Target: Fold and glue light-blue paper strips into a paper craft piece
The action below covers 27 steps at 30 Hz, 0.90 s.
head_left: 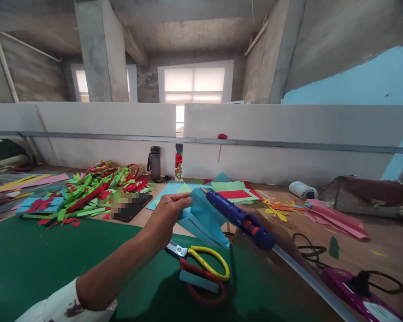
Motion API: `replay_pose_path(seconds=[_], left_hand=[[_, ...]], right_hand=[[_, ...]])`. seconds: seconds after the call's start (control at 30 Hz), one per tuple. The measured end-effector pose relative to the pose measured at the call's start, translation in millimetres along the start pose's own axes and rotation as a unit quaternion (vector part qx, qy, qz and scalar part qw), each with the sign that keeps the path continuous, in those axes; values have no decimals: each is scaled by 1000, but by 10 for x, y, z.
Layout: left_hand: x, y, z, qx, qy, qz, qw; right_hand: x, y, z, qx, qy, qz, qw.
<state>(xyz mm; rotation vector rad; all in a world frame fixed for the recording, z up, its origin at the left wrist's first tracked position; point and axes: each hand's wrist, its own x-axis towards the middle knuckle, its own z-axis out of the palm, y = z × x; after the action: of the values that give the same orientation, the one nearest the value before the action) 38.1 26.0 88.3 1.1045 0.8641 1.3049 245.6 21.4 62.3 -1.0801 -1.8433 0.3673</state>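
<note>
Pinched in my left hand (169, 213) is a folded piece of blue paper (201, 219), its lower flap hanging above the table. My right hand (255, 243) grips a blue hot glue gun (237, 214), with a long whitish glue stick (309, 277) trailing out of its back. The gun's nozzle points left and lies close to the blue paper's upper edge; whether they touch I cannot tell. Below my hands, scissors (201, 264) with one yellow and one red handle rest on the green mat. A small light-blue paper strip (199, 281) lies across the red handle.
Green and red paper strips (90, 192) are heaped at left, beside a black phone (134, 208). A grey bottle (155, 163) stands behind. Coloured sheets (235, 193) lie beyond my hands. At right are pink paper (336, 217), a white roll (302, 190) and a purple power strip (359, 295) with cables.
</note>
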Motion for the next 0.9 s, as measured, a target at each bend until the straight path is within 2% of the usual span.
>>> replay_pose_path(seconds=[0.1,0.23,0.37,0.43,0.6,0.77,0.9], left_hand=[[-35,17,31,0,-9,18,1000],[-78,52,68,19,4,60,998],[-141,100,97,110,48,151,981],[-149,103,93,162,40,174,971],[-106,47,34,222,-10,141,965],[-104,27,8,258,9,121,959],[-122,30,13,255,-3,107,961]], right_hand=[[-19,-21,4,-63,-4,-28,998],[-48,-51,-18,-66,-4,-61,996],[-80,-62,-41,-43,1,-122,992],[-87,-63,-44,-36,-6,-157,987],[-118,-64,9,-59,15,-161,985],[-174,-21,71,-50,-1,-149,988],[-207,15,86,-32,8,-118,992]])
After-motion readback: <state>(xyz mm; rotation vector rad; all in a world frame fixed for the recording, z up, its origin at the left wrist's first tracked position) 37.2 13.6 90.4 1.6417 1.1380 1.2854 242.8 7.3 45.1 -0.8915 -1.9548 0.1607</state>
